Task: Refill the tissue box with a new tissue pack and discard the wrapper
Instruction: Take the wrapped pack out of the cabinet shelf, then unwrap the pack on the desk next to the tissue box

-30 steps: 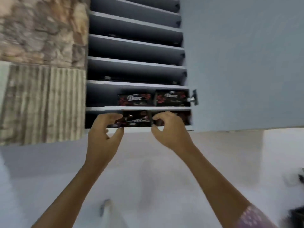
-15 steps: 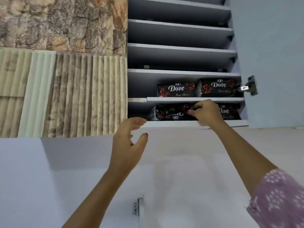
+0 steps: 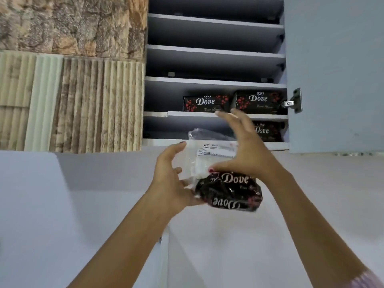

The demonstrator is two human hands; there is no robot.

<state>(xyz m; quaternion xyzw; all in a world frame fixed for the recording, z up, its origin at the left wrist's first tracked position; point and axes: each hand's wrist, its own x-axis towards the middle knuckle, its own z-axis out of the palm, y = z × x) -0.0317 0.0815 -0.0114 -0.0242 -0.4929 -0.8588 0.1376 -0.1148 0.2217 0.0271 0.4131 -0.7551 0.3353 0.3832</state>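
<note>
A tissue pack [image 3: 228, 192] in a black "Dove" wrapper with a clear end is held in the air just below the open wall cabinet [image 3: 216, 81]. My left hand [image 3: 172, 179] cups it from the left and underneath. My right hand [image 3: 247, 150] lies over its top, thumb pressed on the wrapper and fingers spread upward. No tissue box is in view.
Two more Dove packs [image 3: 205, 102] [image 3: 258, 99] lie on the second-lowest shelf and one [image 3: 268, 130] on the bottom shelf, right side. The open cabinet door [image 3: 336, 69] with its hinge [image 3: 294, 102] stands to the right. Textured stone and ribbed panels [image 3: 72, 100] cover the wall on the left.
My right hand has pulled a pack out of the bottom shelf and brought it down. My left hand has risen and closed in under it.
</note>
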